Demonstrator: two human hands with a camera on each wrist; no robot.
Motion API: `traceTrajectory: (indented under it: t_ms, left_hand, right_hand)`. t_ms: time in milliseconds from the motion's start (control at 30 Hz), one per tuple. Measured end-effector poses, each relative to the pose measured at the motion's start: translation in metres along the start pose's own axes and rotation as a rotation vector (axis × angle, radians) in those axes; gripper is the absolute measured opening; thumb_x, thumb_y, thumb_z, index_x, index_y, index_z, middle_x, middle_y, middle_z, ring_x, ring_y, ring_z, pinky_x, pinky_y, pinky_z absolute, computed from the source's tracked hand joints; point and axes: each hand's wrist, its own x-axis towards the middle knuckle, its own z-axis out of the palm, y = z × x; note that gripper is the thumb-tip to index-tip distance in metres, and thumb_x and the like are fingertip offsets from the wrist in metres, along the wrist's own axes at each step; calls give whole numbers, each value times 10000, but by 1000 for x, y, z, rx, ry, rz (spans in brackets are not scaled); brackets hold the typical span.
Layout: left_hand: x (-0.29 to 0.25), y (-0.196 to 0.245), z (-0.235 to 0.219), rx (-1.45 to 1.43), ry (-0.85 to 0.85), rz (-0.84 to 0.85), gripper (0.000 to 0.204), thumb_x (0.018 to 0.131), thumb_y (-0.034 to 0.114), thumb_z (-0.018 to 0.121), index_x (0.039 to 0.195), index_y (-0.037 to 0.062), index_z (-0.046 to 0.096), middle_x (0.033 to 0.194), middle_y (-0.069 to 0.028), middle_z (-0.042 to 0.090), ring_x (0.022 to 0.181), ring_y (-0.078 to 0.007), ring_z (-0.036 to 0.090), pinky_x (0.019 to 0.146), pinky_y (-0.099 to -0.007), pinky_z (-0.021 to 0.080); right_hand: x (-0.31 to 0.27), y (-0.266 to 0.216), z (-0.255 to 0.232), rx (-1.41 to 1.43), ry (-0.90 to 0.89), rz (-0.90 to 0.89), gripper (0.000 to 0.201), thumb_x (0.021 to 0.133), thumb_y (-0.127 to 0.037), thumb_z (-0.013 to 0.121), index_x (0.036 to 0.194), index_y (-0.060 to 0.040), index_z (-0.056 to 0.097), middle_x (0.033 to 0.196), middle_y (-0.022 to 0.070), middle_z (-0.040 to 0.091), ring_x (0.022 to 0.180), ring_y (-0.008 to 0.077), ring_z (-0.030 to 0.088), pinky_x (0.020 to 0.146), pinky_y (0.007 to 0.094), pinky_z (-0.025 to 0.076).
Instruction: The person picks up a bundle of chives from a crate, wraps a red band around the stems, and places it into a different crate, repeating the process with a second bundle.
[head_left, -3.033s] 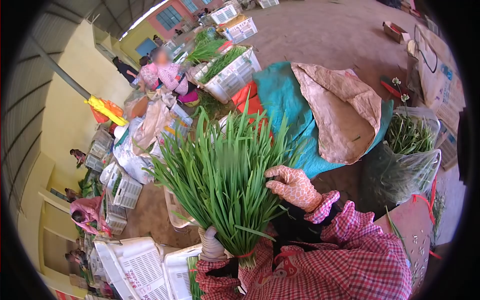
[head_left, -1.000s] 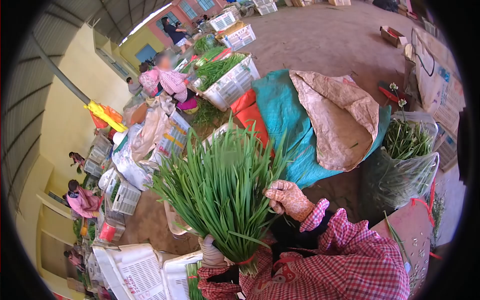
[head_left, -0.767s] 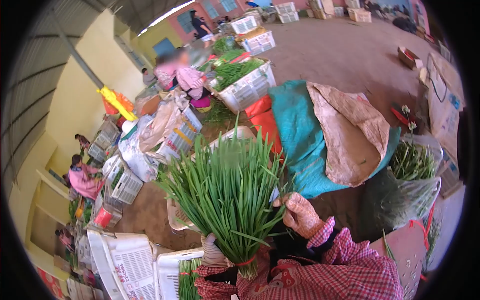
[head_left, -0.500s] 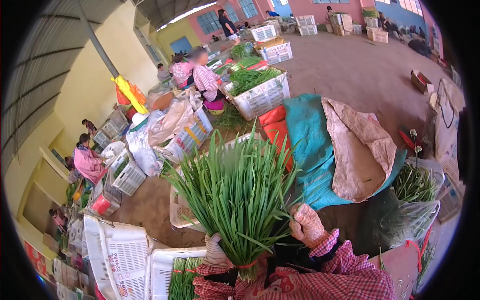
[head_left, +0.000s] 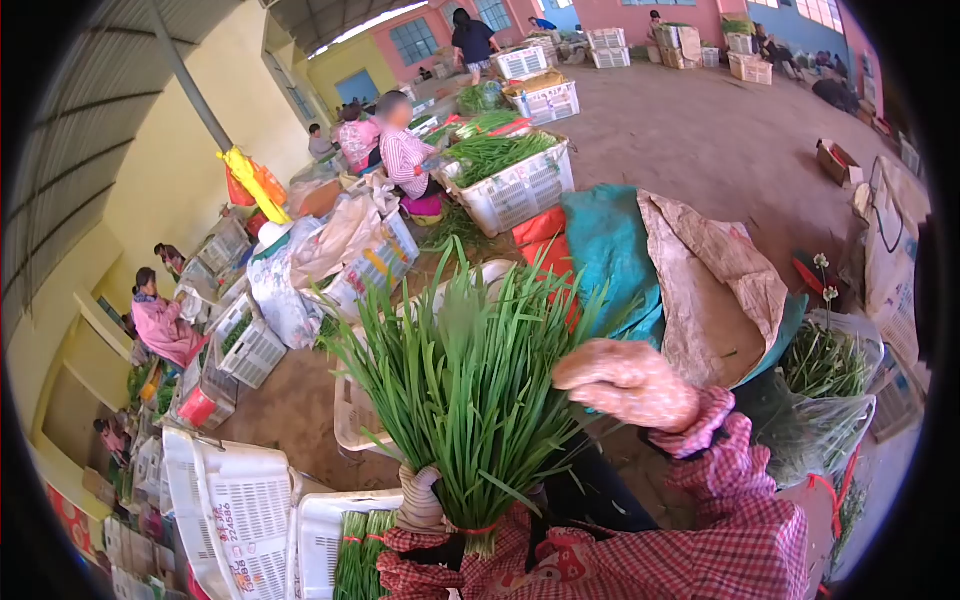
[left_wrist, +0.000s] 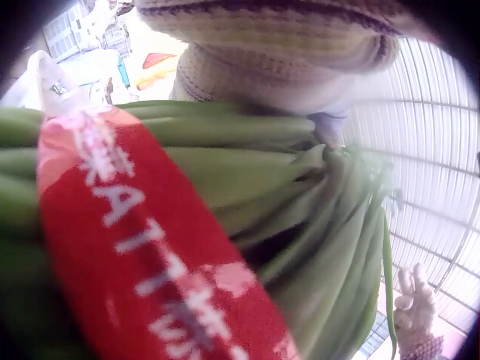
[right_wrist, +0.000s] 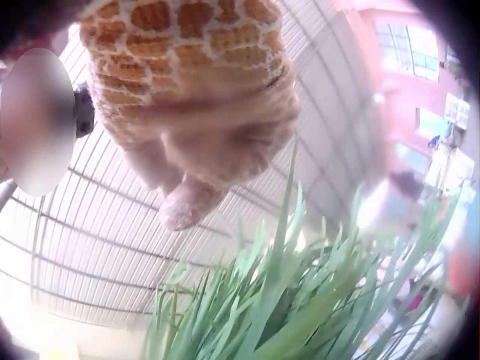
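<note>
above the white crates (head_left: 245, 500), the bunch of greens (head_left: 470, 370) stands upright, leaves fanned out, tied low down with a red band (head_left: 478, 527). left hand (head_left: 420, 497) in a pale glove is wrapped tight round the stems just beside that band. right hand (head_left: 625, 383), in an orange patterned glove, hovers beside the leaf tops; its fingers look loosely bent and hold nothing, and no touch with the leaves can be made out. risk as i judge it: with only one hand on the stems, the top-heavy leaves could tip the bunch sideways, or loose stalks could slide from the band onto the crates.
</note>
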Motion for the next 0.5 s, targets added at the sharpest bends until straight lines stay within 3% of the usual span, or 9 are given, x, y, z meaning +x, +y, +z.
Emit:
traceTrajectory:
  t_ms: [33,133,200,300,433,500]
  left_hand:
    - [-1,-1,1,-4,5,5,433,782,24,646,1207,-21,583,1070,-131,677,915,-271,685,812,-395,593]
    - [0,-6,-12,-21,-38,-32,445,777,17,662,1214,-21,583,1080,-131,677,916,-275,684,806,-394,594]
    - [1,-11,-21,-15,-48,-28,444,776,16,665,1211,-22,586,1084,-133,677,919,-275,684,806,-393,594]
    - [2,-13,-27,3,-59,-28,436,773,20,671,1201,-22,595,1083,-131,678,918,-272,683,804,-391,593]
    - [-1,-4,-5,6,-15,-52,416,775,39,679,1181,-21,609,1063,-123,682,903,-265,684,797,-387,590]
    - [-1,-5,-3,7,-13,-54,412,775,45,680,1176,-23,611,1059,-119,683,899,-262,684,796,-387,589]
  right_hand:
    - [6,12,6,-132,-30,-86,159,907,-161,634,1029,-59,652,1012,128,666,908,321,656,750,380,541]
    - [17,29,16,-287,-72,-124,145,901,-195,596,996,-97,643,939,106,642,843,328,646,686,394,541]
    - [21,35,15,-527,-192,-149,141,864,-205,578,970,-133,638,871,85,610,773,320,638,609,425,525]
    - [21,49,13,-714,-219,-191,158,818,-179,589,966,-157,642,842,73,594,726,302,636,551,439,504]
    - [22,55,13,-802,-343,-104,170,849,-202,590,1013,-177,628,794,73,591,677,297,636,541,430,493]
    - [18,62,15,-798,-311,-135,193,827,-191,588,1008,-167,648,719,66,607,622,297,635,481,444,469]
